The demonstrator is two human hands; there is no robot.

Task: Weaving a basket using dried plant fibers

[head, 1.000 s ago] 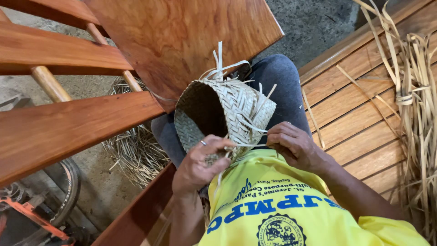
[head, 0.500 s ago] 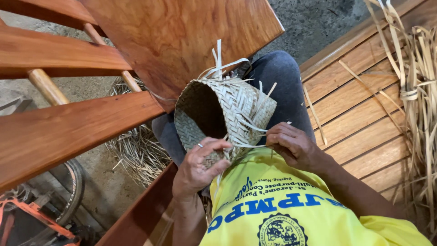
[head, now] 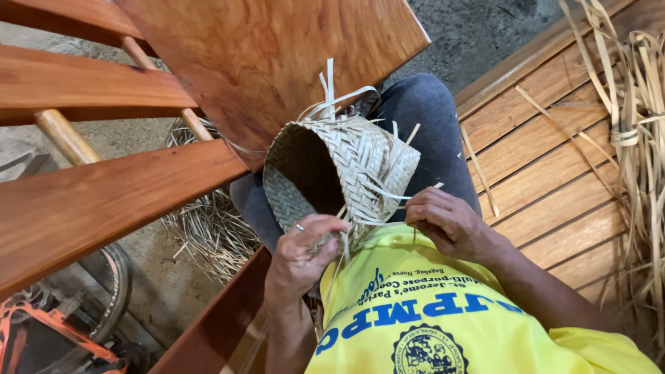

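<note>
Basket (head: 346, 173), one only and half woven from pale flat strips, lies on its side across the person's knees with its dark mouth turned to the left, probably so the rim stays within reach of both hands. Left hand (head: 303, 253) pinches the near rim between thumb and curled fingers, steadying it, while right hand (head: 447, 223) has its fingers closed narrowly on one loose strip (head: 388, 195) sticking out of the weave. Two hands, one basket, and one bundle of spare strips (head: 641, 138) lying on the slatted wooden bench (head: 547, 180) at the right.

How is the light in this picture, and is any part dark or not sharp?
Head view: soft, even light, no strong glare; the inside of the woven basket is in shadow; the left hand and right hand look sharp; the dry strips at the right edge look slightly stretched.
</note>
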